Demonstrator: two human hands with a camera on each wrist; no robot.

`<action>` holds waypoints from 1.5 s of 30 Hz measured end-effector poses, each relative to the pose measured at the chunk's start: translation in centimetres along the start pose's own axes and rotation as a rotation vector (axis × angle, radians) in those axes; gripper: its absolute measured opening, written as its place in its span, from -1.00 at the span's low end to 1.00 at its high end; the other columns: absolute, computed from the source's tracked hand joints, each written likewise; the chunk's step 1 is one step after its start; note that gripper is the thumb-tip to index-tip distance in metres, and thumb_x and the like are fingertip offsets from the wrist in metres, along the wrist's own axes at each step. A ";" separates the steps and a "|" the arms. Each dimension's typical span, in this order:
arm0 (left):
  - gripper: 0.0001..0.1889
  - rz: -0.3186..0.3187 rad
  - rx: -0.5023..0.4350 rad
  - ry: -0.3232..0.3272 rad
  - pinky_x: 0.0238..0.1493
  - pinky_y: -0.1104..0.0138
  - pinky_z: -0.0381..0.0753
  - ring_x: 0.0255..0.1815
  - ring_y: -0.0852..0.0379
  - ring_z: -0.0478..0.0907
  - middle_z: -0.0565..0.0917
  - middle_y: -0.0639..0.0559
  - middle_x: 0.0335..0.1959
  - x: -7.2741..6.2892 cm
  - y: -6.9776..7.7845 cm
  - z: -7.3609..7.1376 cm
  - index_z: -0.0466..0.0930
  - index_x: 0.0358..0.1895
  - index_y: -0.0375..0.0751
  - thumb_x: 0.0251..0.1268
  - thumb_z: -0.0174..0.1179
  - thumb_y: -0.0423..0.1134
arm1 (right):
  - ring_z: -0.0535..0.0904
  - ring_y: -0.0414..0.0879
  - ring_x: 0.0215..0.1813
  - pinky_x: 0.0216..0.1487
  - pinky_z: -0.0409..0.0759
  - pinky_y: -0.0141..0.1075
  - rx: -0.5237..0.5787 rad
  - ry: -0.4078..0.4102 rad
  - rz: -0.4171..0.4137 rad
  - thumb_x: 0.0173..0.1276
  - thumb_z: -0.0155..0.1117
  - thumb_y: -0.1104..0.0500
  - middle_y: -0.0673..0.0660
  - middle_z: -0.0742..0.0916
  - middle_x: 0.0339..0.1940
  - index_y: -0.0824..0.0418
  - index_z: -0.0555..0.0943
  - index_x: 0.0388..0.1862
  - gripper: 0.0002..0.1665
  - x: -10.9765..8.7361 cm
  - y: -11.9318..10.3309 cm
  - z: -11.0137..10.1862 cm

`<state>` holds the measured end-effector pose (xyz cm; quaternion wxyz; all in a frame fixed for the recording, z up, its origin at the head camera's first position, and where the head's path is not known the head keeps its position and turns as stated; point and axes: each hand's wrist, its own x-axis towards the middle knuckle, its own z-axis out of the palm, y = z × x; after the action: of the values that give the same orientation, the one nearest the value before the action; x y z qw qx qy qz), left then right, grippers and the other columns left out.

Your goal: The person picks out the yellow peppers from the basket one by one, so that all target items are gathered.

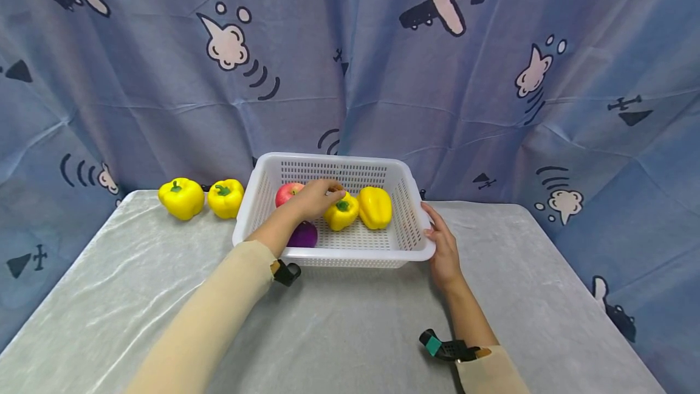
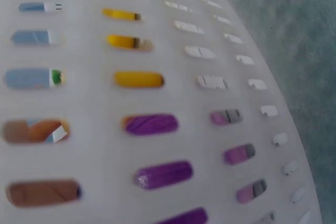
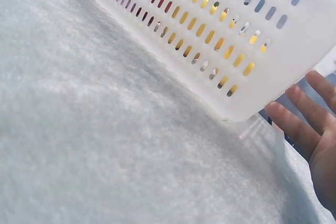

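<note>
A white plastic basket [image 1: 350, 254] with slotted walls stands on the table. My left hand [image 1: 314, 200] reaches over its near left side, with the fingers at the top of a yellow bell pepper [image 1: 341, 214]; part of that contact is hidden. Beside this pepper, a second yellow bell pepper [image 1: 375, 208] lies in the basket. A red apple [image 1: 288, 192] and a round purple item [image 1: 304, 235] are partly covered by my left arm. Against the basket's right end rests my right hand [image 1: 444, 249], its fingers [image 3: 296, 124] fairly straight and spread.
Left of the basket, two more yellow bell peppers [image 1: 181, 198] sit on the grey cloth-covered table [image 1: 350, 321]. A blue patterned curtain [image 1: 350, 65] hangs behind the table. In the left wrist view, the basket's slotted wall [image 2: 173, 98] fills most of the picture.
</note>
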<state>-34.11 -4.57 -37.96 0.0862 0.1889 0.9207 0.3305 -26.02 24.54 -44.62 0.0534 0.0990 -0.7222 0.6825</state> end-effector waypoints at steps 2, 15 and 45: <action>-0.48 0.021 -0.005 -0.006 0.49 0.03 0.41 0.39 -0.11 0.47 0.55 -0.17 0.37 -0.1 0.0 0.0 0.47 0.38 -0.21 0.52 0.11 0.01 | 0.60 -0.29 0.13 -0.05 0.69 -0.48 -0.001 0.002 -0.001 0.47 -0.33 0.28 0.32 0.31 0.58 0.17 0.13 0.63 -0.27 -0.1 0.0 0.0; -0.36 0.061 -0.031 -0.021 0.53 0.07 0.35 0.45 -0.13 0.41 0.51 -0.17 0.41 -0.2 -0.8 0.1 0.53 0.32 -0.14 0.12 0.50 -0.19 | 0.61 -0.29 0.11 -0.04 0.69 -0.47 0.005 -0.004 0.007 0.47 -0.32 0.27 0.32 0.33 0.57 0.16 0.12 0.63 -0.27 -0.1 0.0 0.3; -0.58 0.089 -0.018 -0.029 0.39 0.13 0.46 0.22 -0.06 0.50 0.63 -0.16 0.26 0.2 -0.6 -0.1 0.68 0.06 -0.19 0.10 0.50 -0.24 | 0.58 -0.32 0.15 -0.02 0.68 -0.51 -0.011 0.003 0.009 0.48 -0.34 0.28 0.31 0.28 0.61 0.15 0.12 0.64 -0.28 0.1 0.0 0.0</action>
<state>-34.53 -5.01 -38.26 0.0865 0.2338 0.9070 0.3395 -26.15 24.49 -44.57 0.0522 0.0944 -0.7261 0.6791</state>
